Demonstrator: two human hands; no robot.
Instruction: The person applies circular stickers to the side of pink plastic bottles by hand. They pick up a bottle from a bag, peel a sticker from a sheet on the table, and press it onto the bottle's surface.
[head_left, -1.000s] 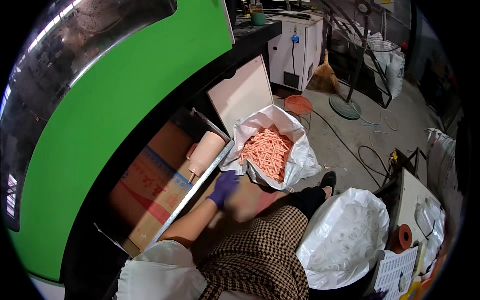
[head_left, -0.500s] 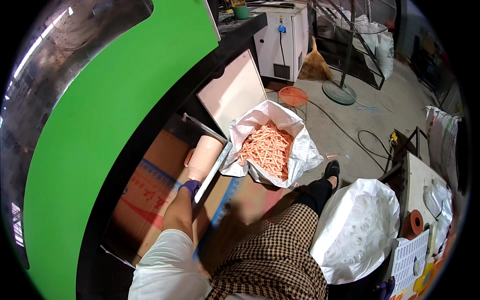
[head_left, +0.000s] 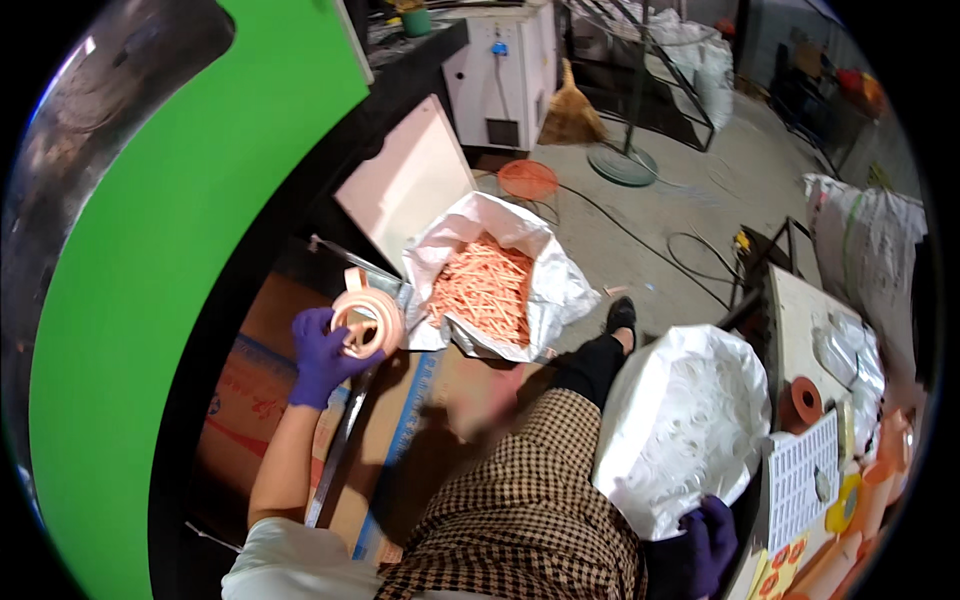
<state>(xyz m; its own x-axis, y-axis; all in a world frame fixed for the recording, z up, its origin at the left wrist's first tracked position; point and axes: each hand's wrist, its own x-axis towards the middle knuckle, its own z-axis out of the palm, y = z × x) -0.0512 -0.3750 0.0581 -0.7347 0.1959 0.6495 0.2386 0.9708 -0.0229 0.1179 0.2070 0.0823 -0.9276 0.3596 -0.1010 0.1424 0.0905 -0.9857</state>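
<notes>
My left hand [head_left: 330, 362], in a purple glove, is closed around a peach-coloured handled mug [head_left: 388, 312]. One round end of the mug faces me, and its handle stands out on the far side. It is held above the cardboard and the metal rail beside the green machine. At the lower right my right hand [head_left: 708, 545], also gloved in purple, is beside the near rim of a white sack [head_left: 615, 455] of translucent rings [head_left: 690, 420]. Its fingers look bent, but whether they hold anything is unclear.
A white sack [head_left: 570, 280] of peach plastic sticks [head_left: 480, 290] stands ahead, by a pale panel [head_left: 405, 185]. The green machine [head_left: 130, 250] curves along the left. On the right, a table [head_left: 790, 300] carries a printed sheet [head_left: 803, 480], a brown roll [head_left: 802, 402] and peach parts. Cables cross the floor.
My left hand has raised and turned the mug, so its round end now faces me. My right hand has moved left to the sack of rings. The whole view has shifted.
</notes>
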